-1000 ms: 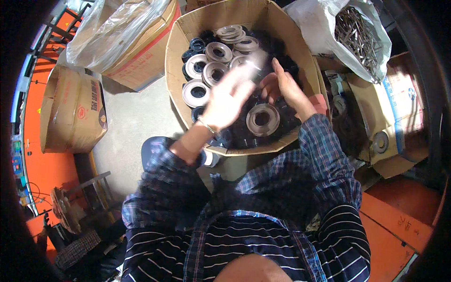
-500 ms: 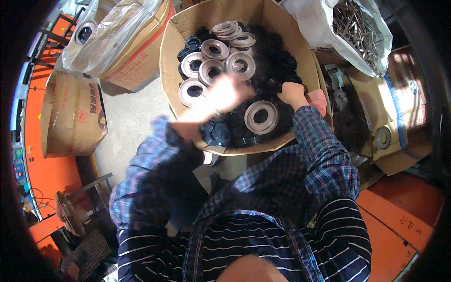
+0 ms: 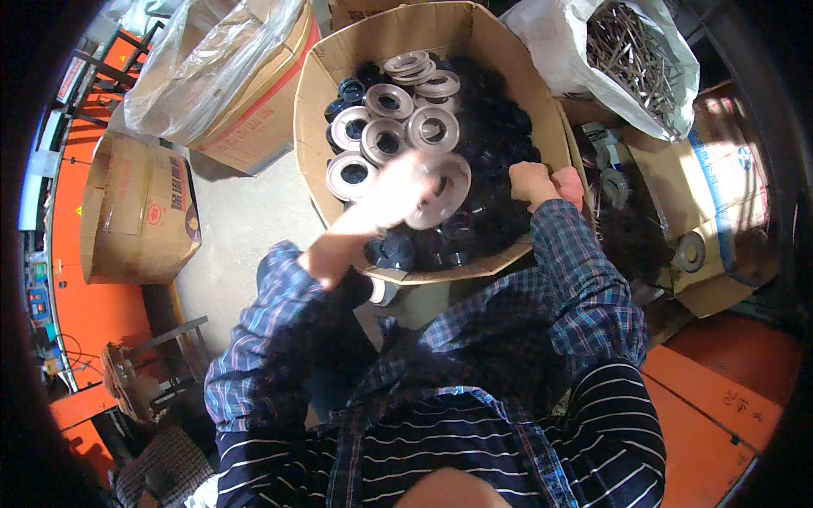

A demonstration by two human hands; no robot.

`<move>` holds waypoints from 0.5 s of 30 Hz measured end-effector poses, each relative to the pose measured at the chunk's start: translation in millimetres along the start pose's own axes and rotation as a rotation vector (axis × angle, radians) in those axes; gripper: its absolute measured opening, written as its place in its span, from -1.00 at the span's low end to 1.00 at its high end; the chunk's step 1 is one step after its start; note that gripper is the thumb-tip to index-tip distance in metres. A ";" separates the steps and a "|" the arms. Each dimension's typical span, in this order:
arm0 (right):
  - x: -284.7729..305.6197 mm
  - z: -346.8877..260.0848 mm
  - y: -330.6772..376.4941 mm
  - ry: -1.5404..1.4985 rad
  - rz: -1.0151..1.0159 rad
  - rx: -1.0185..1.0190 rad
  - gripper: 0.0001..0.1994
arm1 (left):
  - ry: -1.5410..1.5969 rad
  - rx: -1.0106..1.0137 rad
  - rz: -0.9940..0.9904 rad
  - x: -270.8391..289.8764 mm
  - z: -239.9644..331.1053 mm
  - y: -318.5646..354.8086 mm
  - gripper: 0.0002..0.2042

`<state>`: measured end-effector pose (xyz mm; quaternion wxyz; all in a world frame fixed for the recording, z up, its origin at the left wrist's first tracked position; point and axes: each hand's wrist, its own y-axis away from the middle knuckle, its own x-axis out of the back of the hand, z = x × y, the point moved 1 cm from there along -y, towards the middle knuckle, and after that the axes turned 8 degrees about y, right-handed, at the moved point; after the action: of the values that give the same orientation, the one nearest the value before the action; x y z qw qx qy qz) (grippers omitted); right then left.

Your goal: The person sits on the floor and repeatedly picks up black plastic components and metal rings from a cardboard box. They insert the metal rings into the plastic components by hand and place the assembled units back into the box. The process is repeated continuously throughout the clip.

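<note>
In a large open cardboard box (image 3: 315, 110), grey-white plastic rings (image 3: 348, 171) with wide flanges lie on the left over many black round parts (image 3: 500, 110). My left hand (image 3: 394, 195), bright and a little blurred, has its fingers closed at the left edge of one such ring (image 3: 450, 201), which stands tilted near the box's front. At the right side of the box my right hand (image 3: 532, 183) is curled closed; whatever may be inside its fingers is hidden. A pinkish-red piece (image 3: 568, 187) sits against that hand, its kind unclear.
A carton lined with clear plastic (image 3: 246, 127) and a smaller carton (image 3: 140, 212) stand on the left. At the back right is a white sack (image 3: 576, 34) of thin metal strips. Another opened carton (image 3: 720, 195) lies to the right, with a loose ring (image 3: 691, 251) on it.
My left hand has taken hold of the front ring, which has shifted left and up and tilted. My right hand has stayed closed at nearly the same place.
</note>
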<state>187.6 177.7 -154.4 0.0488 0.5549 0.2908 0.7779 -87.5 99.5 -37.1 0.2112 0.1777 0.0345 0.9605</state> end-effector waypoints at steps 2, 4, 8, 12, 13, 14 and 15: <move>15.8 -2.4 4.7 -0.097 0.169 0.024 -0.79 | 0.518 -0.006 0.187 22.1 0.6 9.1 -0.69; 41.8 -3.4 13.9 -0.188 0.261 0.038 -0.73 | 0.917 -0.041 0.349 33.0 -3.4 14.4 -0.74; 104.7 -33.1 48.7 -1.334 0.389 0.079 -0.73 | 1.344 -0.109 0.432 25.1 -10.4 5.6 -0.71; 136.9 -84.0 89.9 -1.612 0.618 0.322 -0.82 | 1.225 -0.105 0.526 9.7 -15.5 -12.9 -0.68; 140.4 -95.2 95.9 -1.572 0.630 0.424 -0.81 | 1.129 -0.128 0.545 9.2 -16.4 -16.6 -0.67; 142.1 -101.6 99.8 -1.510 0.551 0.425 -0.82 | 1.192 -0.052 0.670 7.5 -18.4 -15.9 -0.68; 144.2 -107.7 103.0 -1.465 0.681 0.510 -0.82 | 0.930 -0.143 0.639 8.9 -17.2 -17.1 -0.69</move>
<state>62.3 107.2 -5.0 -0.1387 0.9701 0.1694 0.1049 -94.4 118.9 -52.6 -0.1157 -0.2769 0.0035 0.9539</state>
